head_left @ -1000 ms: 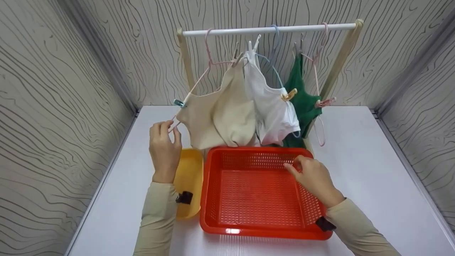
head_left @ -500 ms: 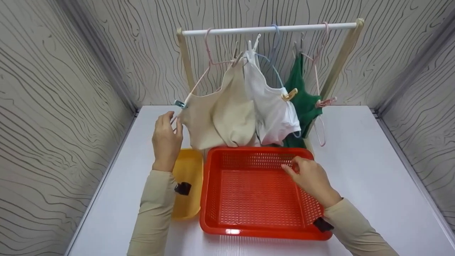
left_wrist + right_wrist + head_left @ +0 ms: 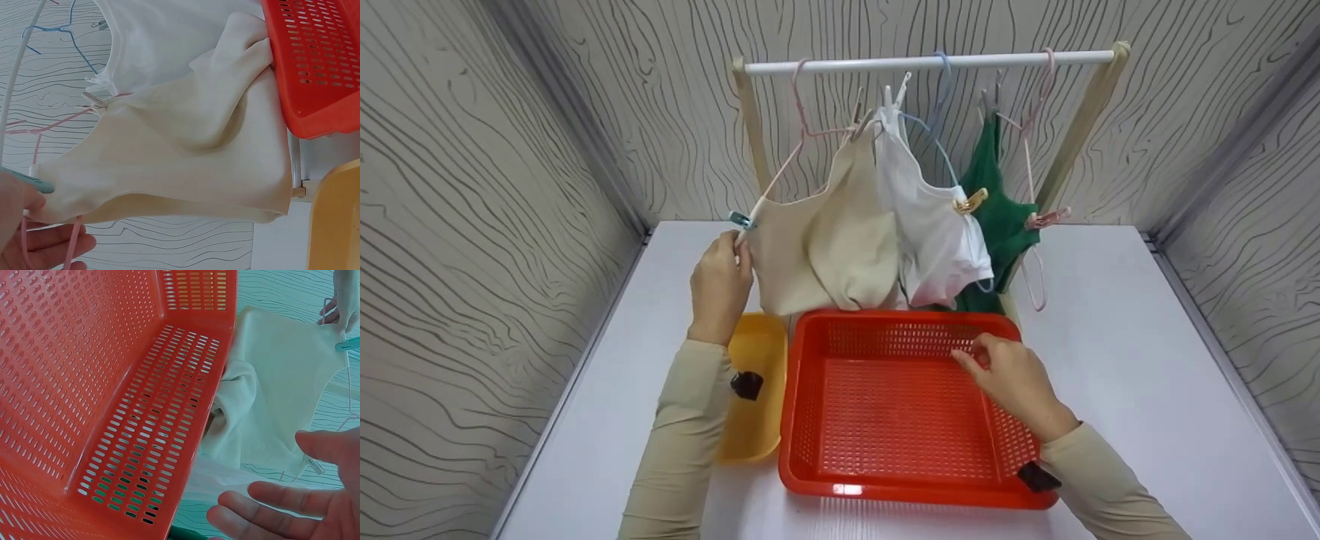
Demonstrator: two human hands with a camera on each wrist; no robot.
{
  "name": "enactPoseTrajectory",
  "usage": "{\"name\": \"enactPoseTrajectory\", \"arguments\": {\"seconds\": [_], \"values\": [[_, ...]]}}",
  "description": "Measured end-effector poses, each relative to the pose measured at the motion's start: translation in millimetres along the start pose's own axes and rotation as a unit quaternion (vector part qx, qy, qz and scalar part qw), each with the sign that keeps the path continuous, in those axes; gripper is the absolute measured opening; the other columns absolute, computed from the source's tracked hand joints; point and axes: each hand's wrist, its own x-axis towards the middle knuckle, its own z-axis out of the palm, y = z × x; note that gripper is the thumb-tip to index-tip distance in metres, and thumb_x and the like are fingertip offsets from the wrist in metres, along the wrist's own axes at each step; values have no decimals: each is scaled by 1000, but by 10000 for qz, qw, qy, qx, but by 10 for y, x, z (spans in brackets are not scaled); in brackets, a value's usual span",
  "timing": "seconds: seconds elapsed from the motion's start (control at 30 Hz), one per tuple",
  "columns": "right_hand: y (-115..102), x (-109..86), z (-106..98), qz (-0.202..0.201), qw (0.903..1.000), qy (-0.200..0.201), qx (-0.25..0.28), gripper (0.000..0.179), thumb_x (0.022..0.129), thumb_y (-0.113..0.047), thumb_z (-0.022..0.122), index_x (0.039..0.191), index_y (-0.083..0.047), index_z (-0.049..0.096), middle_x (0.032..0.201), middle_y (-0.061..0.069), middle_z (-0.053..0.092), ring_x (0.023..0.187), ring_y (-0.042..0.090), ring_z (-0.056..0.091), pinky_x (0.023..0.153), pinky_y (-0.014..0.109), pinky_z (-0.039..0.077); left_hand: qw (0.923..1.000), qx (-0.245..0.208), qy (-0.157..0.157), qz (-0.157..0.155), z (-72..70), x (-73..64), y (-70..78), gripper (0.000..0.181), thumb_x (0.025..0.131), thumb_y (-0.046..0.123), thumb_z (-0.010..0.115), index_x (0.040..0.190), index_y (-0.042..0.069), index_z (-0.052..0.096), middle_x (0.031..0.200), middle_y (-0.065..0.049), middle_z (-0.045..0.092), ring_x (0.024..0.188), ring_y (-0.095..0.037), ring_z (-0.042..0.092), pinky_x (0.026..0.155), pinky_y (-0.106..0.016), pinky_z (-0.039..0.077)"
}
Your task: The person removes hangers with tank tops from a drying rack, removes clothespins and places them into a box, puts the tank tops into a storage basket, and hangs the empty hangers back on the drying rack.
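Note:
A beige sleeveless top (image 3: 859, 247) hangs from a pink hanger (image 3: 73, 242) at the left of the rack. My left hand (image 3: 720, 289) pinches the hanger's lower left end, with the thumb in front and the fingers behind the wire. Just above the thumb, a teal clothespin (image 3: 740, 220) clips the shoulder of the top; a grey clothespin (image 3: 861, 126) clips the other shoulder. Over the right side of the red basket (image 3: 919, 493), my right hand (image 3: 1016, 379) holds nothing, its fingers loosely extended.
A white top (image 3: 930, 240) and a green top (image 3: 994, 176) hang to the right, with clothespins on them. The white rail (image 3: 855, 64) spans wooden posts at the back. A yellow tray (image 3: 757, 420) stands left of the basket, partly behind the left forearm.
My left hand has moved up and slightly right along the hanger, nearer the teal clothespin. My right hand has drifted slightly left over the basket.

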Motion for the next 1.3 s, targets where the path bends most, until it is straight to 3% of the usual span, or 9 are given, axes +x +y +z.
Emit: {"name": "enactPoseTrajectory", "arguments": {"seconds": [0.17,0.33,0.73,0.97,1.3], "values": [[1,-5,1,87,9999,-86,32,31,89,-31,68,97,-1,65,66,7,60,61,16,51,58,26,46,9996,-112,-255,-109,22,27,17,30,101,17,48,118,-6,58,106,-23,70,97,-34,71,84,-41,60],[3,-11,4,117,9998,-137,74,31,89,-31,68,100,-2,65,71,8,64,63,16,53,61,29,51,9993,-169,-320,-110,19,36,70,30,101,16,46,117,-7,58,99,-24,70,90,-35,72,80,-42,60],[6,-24,29,-3,10000,-70,-9,32,88,-30,68,100,-1,66,68,8,62,62,16,51,59,27,48,9998,-159,80,91,63,8,76,25,101,15,45,109,-6,57,83,-22,68,73,-34,67,68,-44,59],[-24,-34,25,-48,10000,20,-14,31,88,-30,69,97,-1,67,72,11,66,63,17,53,60,30,50,9976,35,520,450,107,-4,55,20,99,10,47,100,-7,58,70,-21,62,62,-33,63,58,-44,55],[-96,28,72,-71,9999,-119,62,30,88,-30,69,98,-2,67,76,10,67,67,18,54,63,31,51,9971,-199,635,371,63,-22,92,22,100,11,48,103,-8,58,76,-23,66,70,-34,68,65,-43,60]]}}
